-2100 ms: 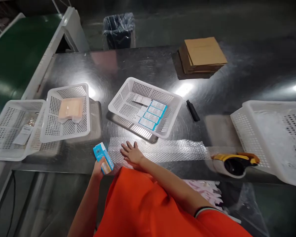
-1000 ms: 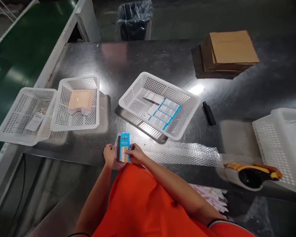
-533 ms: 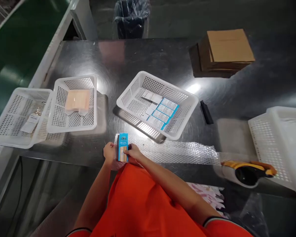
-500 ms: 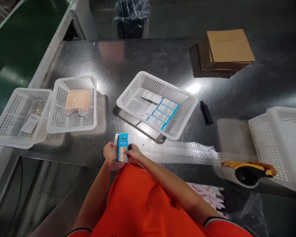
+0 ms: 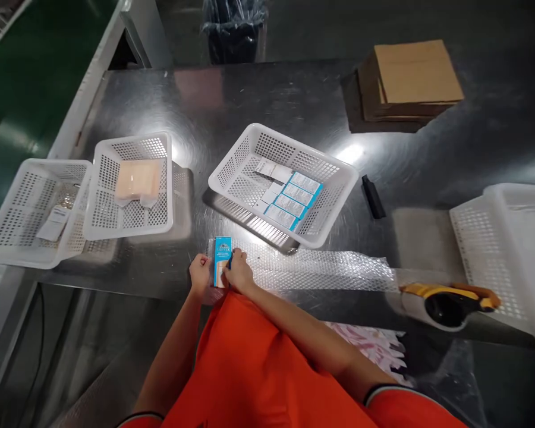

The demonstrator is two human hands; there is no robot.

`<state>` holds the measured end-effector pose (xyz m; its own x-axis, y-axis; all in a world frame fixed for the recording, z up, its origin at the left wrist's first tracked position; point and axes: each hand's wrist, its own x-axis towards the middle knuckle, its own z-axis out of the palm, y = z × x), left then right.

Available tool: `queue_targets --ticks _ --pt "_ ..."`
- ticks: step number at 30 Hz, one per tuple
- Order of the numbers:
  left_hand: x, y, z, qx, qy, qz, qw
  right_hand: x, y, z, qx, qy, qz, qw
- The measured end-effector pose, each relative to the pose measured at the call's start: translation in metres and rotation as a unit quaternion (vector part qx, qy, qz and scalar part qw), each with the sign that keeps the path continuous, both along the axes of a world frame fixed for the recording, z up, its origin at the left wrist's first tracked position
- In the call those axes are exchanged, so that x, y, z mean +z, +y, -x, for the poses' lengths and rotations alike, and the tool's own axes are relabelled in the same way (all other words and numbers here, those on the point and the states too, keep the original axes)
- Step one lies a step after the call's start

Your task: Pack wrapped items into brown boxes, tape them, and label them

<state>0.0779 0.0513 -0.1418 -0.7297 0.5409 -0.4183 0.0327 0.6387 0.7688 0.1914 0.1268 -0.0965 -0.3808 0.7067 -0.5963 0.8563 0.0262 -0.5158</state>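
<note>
A small blue box [image 5: 222,254] with a pale tan picture lies on the left end of a bubble wrap strip [image 5: 321,268], near the table's front edge. My left hand [image 5: 200,272] is closed in a pinch on the wrap's left edge, just beside the box. On the other side, my right hand [image 5: 239,271] is closed at the box's right edge, its thumb over the lower part; its curled fingers are partly hidden. Ahead of my hands, a white basket [image 5: 238,199] holds several white-and-blue boxes [image 5: 289,205].
To the left, one basket [image 5: 169,196] holds tan packets [image 5: 137,178]; another basket [image 5: 9,229] holds small bagged items. A tape dispenser [image 5: 448,306] lies right, beside stacked baskets [image 5: 481,238]. A black tube-like object [image 5: 373,197] and brown cardboard stack [image 5: 419,74] are further back.
My right hand has turned and its fingers have come up to the box's right edge, covering more of it. My left hand stays at the wrap's left edge. The view has shifted slightly.
</note>
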Motion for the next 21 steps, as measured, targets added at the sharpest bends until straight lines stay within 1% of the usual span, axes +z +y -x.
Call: queue_targets --ticks 4,6,8,13,17,19,21 --pt "0.001 0.002 -0.008 -0.012 -0.022 -0.026 0.999 0.009 -0.004 0.0 0.072 0.001 -0.037 0.997" --pt "0.003 0.001 -0.012 -0.017 -0.023 -0.03 0.999 0.009 -0.004 0.0 0.104 0.006 -0.038 0.994" --pt "0.007 -0.001 -0.015 -0.024 -0.02 -0.029 0.999 0.007 -0.002 0.0 0.12 0.01 -0.035 0.992" --pt "0.015 -0.006 -0.02 -0.044 0.007 -0.01 0.999 0.003 0.005 0.001 0.123 0.017 -0.024 0.992" --pt "0.01 -0.002 -0.014 -0.034 -0.002 0.016 0.999 0.001 0.005 0.002 0.11 0.02 -0.022 0.993" --pt "0.006 0.003 -0.008 -0.028 -0.017 0.027 0.999 0.001 0.002 0.002 0.092 0.018 -0.024 0.995" --pt "0.005 0.008 -0.004 -0.036 -0.03 0.032 0.998 0.001 0.001 0.002 0.068 0.017 -0.026 0.997"
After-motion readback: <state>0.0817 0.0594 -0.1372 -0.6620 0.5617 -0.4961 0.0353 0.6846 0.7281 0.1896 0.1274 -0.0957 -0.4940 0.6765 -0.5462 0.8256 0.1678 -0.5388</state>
